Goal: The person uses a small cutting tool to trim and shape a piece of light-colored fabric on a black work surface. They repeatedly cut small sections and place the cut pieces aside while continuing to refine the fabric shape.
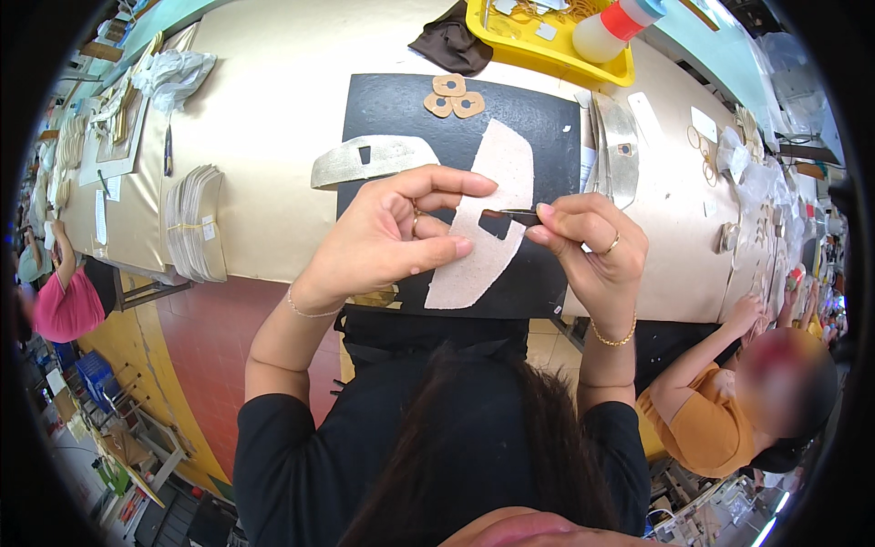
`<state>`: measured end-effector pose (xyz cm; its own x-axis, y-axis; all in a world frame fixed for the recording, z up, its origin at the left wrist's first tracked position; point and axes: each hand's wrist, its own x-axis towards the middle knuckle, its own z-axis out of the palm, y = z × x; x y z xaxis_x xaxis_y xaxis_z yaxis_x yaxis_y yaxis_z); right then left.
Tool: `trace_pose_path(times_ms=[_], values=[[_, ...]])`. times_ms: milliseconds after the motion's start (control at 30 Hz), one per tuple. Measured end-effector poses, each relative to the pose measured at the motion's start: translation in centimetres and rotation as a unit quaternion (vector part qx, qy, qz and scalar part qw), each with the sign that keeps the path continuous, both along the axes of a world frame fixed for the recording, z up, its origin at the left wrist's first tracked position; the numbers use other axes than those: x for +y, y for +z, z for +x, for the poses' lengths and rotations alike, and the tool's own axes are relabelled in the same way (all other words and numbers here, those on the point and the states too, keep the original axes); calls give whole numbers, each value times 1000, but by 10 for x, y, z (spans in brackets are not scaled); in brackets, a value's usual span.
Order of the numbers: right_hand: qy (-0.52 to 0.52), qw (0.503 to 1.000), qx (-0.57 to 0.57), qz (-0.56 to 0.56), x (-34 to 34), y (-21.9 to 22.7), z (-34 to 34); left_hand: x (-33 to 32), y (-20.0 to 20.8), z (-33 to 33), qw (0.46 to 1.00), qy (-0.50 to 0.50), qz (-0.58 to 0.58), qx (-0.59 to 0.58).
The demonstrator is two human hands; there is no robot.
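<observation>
My left hand (387,219) pinches the left edge of a pale pinkish-beige panel (497,169), curved on one side, with a cut-out in its middle. The panel is raised over a black work mat (392,100). Between the thumb and fingers of my right hand (597,239) is a thin dark tool (519,215), whose tip reaches the cut-out's upper edge; whether it is tweezers or a blade I cannot tell. A little brown shows at that tip. Another pale panel (401,155) with a similar opening lies partly on the mat, beyond my left hand.
Tan pieces with holes (448,85) lie on the mat's far part. Behind are a brown cloth (451,41) and a yellow tray (547,56) holding a bottle (602,41). Banded panels (191,223) stand left, more panels (615,150) right. A co-worker in orange (702,419) sits to the right.
</observation>
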<state>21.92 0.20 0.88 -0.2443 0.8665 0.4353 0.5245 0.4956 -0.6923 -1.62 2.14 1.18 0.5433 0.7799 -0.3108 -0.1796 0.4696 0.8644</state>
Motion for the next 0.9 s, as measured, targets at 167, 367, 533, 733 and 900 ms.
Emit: trace_pose_path(times_ms=[167,367,533,733,900], values=[[-3,1000,11,-17,0,1,1,1,1,-1,1000,0,8,18],[4,1000,14,-25,2,0,-2,-2,0,0,999,-14,28,30],[3,1000,6,-20,3,0,-1,-2,-3,3,998,-14,46,30],[2,1000,-7,-7,2,-1,0,-1,-4,4,998,-17,56,32],[-1,1000,12,-22,2,0,-1,-1,-2,2,998,-24,48,39]])
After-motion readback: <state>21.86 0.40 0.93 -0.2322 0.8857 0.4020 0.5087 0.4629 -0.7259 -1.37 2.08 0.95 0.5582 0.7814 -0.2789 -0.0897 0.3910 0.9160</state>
